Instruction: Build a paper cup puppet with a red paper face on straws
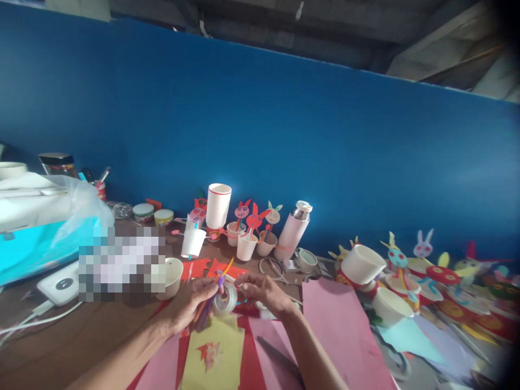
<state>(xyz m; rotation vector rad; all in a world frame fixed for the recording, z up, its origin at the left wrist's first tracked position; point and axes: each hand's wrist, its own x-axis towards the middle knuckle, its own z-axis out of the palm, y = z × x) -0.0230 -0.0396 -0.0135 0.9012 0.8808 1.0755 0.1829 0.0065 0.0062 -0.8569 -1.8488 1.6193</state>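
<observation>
My left hand (195, 298) is closed around a bundle of thin purple and orange straw-like strips (205, 313). An orange tip (228, 266) sticks up above the fingers. Just to the right is a roll of clear tape (226, 299). My right hand (260, 291) has its fingers curled at the roll's right edge, partly hiding what they grip. Beneath both hands lie yellow paper (211, 357) with small red scraps (209, 353) on it, red paper and pink paper. Scissors (278, 355) rest partly under my right forearm.
Paper cups with rabbit faces (254, 219) stand along the blue wall, beside a cup stack (219, 206) and a pink thermos (292, 230). More cup rabbits (398, 260) crowd the right side. At left are a white cup (167, 278), a white device with cables (60, 283) and a plastic bag (87, 200).
</observation>
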